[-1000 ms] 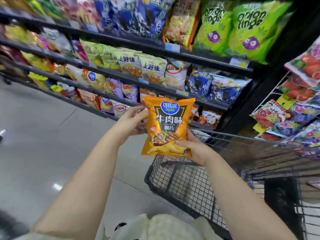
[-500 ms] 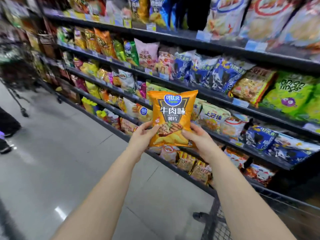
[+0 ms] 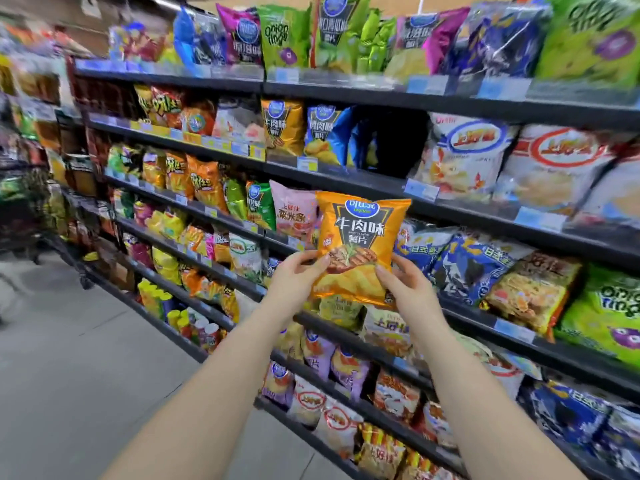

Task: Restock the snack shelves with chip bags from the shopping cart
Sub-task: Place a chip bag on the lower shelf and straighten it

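Holding one orange chip bag (image 3: pixel 360 247) upright in front of the shelves (image 3: pixel 346 169), the person has a grip on each lower corner: the left hand (image 3: pixel 294 282) pinches the bottom left, the right hand (image 3: pixel 408 292) pinches the bottom right, both closed on the bag. The bag is in the air, near the middle rows and not yet on any shelf.

The risk, as I judge it, is a wrong place. Only one matching orange bag (image 3: pixel 282 128) is visible, higher and to the left, on the second shelf from the top, next to two blue bags of the same brand; a dark gap (image 3: pixel 391 140) is just right of those. If the bag goes into the gap, it may sit behind the wrong price tag. The bag is puffed and slippery, so when one hand lets go to push it in, it can tip or slide off the shelf edge. Pushing hard can also knock the neighbour bags down.

Count: two hands, one bag held, about six shelf levels visible. The shopping cart is not in view.
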Available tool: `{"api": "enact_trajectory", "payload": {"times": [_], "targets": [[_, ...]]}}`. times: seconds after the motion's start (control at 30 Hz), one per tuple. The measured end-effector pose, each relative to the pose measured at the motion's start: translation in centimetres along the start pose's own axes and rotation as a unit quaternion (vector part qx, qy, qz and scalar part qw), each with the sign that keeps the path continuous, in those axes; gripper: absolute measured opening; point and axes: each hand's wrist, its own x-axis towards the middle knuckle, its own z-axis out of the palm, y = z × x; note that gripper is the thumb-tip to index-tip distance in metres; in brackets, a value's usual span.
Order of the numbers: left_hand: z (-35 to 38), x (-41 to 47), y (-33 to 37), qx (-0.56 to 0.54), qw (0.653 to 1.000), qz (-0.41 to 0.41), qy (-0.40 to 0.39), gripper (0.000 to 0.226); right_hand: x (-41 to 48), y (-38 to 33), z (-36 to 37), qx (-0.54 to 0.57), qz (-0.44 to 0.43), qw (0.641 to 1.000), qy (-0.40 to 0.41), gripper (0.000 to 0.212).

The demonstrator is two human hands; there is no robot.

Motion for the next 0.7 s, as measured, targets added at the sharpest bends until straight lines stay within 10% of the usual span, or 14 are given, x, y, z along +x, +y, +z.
{"api": "enact_trajectory", "payload": {"times": [0.7], "targets": [[6.5,36.3,12.4,0.176,0.967,0.127,-0.13,0.046,32.8,-10.8,-0.8,-0.142,-0.024,0.985,0.1,0.04]]}}
